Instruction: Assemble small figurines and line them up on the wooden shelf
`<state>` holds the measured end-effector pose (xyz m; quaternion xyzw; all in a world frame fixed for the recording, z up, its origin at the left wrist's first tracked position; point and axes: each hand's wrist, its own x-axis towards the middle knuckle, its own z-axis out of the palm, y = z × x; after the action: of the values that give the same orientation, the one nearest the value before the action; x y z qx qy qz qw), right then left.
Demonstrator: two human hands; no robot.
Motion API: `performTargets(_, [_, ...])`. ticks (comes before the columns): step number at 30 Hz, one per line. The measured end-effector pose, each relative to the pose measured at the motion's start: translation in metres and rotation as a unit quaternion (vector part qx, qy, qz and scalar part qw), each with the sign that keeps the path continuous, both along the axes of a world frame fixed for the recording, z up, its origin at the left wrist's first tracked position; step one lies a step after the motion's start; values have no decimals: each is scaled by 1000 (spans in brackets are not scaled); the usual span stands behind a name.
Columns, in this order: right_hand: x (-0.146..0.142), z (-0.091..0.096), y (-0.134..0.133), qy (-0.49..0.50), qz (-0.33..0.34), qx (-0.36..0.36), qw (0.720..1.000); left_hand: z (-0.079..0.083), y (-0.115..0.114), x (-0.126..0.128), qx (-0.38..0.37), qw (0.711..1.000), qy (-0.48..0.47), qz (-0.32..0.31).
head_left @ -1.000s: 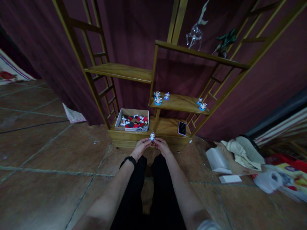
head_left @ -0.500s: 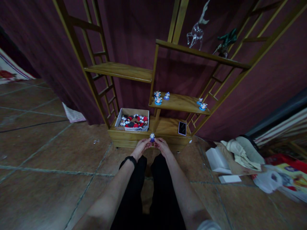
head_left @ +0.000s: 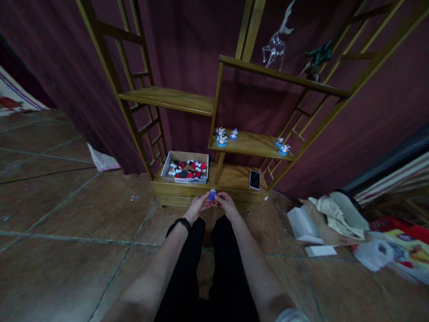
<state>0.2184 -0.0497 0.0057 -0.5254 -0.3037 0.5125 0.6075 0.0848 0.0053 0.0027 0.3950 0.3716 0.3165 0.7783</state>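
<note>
Between my fingertips is a small figurine [head_left: 212,195], its purple round base tipped toward me. My left hand [head_left: 200,204] pinches it from the left, and my right hand [head_left: 225,203] from the other side. Both hands are in front of the low cabinet's edge, above my knees. Just behind, to the left, a cardboard box [head_left: 205,159] holds several red, white and black figurines. Higher up, several blue-based figurines [head_left: 221,141] and a purple one [head_left: 233,134] stand on the middle shelf [head_left: 254,144].
A phone [head_left: 254,180] lies on the cabinet's lower board at right. A clear horse ornament [head_left: 275,49] and a dark green ornament [head_left: 317,60] are on the upper shelf. White boxes [head_left: 303,226], cloth [head_left: 340,217] and plastic bags [head_left: 375,252] lie on the floor at right.
The figurine has been tilted in my fingers: its face pointed up toward me before, and now its purple base shows. Both hands stay in nearly the same place.
</note>
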Motion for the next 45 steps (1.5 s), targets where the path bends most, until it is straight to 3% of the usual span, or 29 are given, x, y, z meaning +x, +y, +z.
performTargets(9, [1,-6,4,-17,-28,-14,999,-2,-2,-1,29,999,28,-2])
performTargets(16, [2,-5,3,-26,-33,-24,999,-5,0,0,69,996,31,56])
performTargets(20, [1,-2,2,-31,-30,-18,999,-4,-1,0,87,995,30,48])
performTargets(34, [0,-3,3,7,-30,-44,999,-3,-1,1,98,993,43,48])
performTargets(45, [-1,7,1,40,-24,-70,996,-4,-1,1,136,987,29,78])
